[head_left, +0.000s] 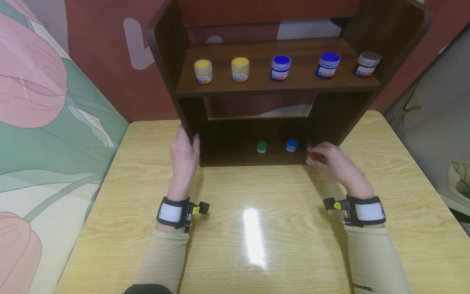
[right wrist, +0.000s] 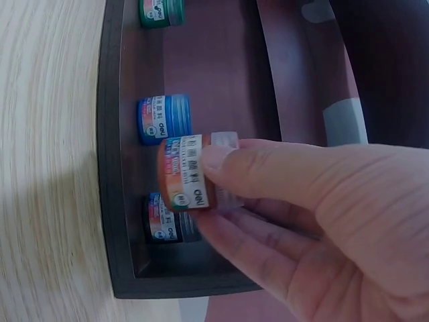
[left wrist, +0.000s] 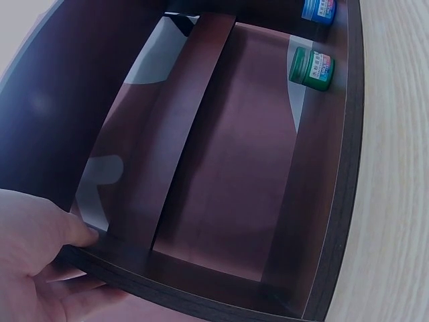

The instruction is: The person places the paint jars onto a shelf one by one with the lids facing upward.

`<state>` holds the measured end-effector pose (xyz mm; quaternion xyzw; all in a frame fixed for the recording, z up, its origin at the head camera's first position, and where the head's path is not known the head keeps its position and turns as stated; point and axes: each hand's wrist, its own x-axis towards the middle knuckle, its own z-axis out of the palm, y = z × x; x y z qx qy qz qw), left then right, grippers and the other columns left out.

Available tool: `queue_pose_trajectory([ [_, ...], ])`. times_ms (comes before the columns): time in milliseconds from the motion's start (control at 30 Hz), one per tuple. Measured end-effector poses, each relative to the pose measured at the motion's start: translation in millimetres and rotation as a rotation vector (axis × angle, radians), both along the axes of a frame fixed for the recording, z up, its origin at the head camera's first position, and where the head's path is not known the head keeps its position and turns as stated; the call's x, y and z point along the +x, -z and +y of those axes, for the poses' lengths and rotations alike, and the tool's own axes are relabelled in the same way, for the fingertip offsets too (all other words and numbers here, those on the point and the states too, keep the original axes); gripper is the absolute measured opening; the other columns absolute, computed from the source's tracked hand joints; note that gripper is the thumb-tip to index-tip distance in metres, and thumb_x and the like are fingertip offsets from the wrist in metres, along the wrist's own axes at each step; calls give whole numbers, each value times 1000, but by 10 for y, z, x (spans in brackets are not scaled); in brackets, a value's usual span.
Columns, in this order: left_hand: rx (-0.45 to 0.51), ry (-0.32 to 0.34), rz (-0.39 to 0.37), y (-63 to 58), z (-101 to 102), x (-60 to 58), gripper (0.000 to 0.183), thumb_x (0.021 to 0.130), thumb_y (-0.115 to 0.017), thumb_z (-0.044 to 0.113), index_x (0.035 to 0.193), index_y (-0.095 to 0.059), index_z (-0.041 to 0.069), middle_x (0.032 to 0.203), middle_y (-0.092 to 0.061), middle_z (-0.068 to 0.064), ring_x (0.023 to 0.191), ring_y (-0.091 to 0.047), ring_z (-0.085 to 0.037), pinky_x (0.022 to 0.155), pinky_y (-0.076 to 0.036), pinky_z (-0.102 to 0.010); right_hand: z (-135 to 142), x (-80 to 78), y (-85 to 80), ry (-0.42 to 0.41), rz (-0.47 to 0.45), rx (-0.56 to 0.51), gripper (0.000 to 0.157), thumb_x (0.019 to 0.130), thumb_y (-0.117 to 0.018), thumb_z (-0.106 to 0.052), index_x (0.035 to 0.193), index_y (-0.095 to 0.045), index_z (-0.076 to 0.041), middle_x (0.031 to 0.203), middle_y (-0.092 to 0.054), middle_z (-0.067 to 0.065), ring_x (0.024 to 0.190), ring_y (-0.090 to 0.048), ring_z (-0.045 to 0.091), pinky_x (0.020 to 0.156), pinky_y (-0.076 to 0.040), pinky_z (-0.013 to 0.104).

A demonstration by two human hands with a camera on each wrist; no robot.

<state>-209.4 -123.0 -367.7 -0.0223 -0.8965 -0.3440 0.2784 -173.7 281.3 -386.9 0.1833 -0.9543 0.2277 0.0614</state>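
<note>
My right hand [head_left: 339, 167] pinches an orange paint jar [right wrist: 184, 173] between thumb and fingers, at the front right of the lower shelf. Just behind it a dark paint jar [right wrist: 163, 221] stands partly hidden. Further left on that shelf are a blue paint jar [head_left: 291, 145] and a green paint jar [head_left: 261, 147]. With my left hand [head_left: 183, 153] I grip the left side panel of the dark brown wooden shelf [head_left: 235, 162], the thumb on its inner face and the fingers outside.
On the upper shelf stand two yellow jars [head_left: 240, 70], two dark blue jars [head_left: 280, 68] and a brown-lidded jar [head_left: 366, 64]. The shelf unit rests on a light wooden table [head_left: 293, 245]. Behind is a red patterned wall [head_left: 99, 53].
</note>
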Motion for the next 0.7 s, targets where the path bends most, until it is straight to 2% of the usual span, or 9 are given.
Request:
queue_pose_trajectory([
  [233, -8, 1, 1, 3, -4, -7, 38, 99, -61, 15, 129, -51, -7, 115, -67, -29, 108, -66, -45, 89, -54, -56, -66, -14, -12, 42, 6, -49, 35, 87, -75, -7, 119, -67, 3, 114, -67, 25, 96, -69, 37, 83, -56, 53],
  [700, -9, 2, 1, 9, -8, -9, 37, 99, -60, 14, 129, -51, -6, 116, -67, -28, 107, -66, -44, 88, -54, -55, -190, -75, 10, 57, 3, -145, 24, 88, -73, -5, 112, -68, 0, 111, -70, 21, 94, -73, 36, 82, -59, 52],
])
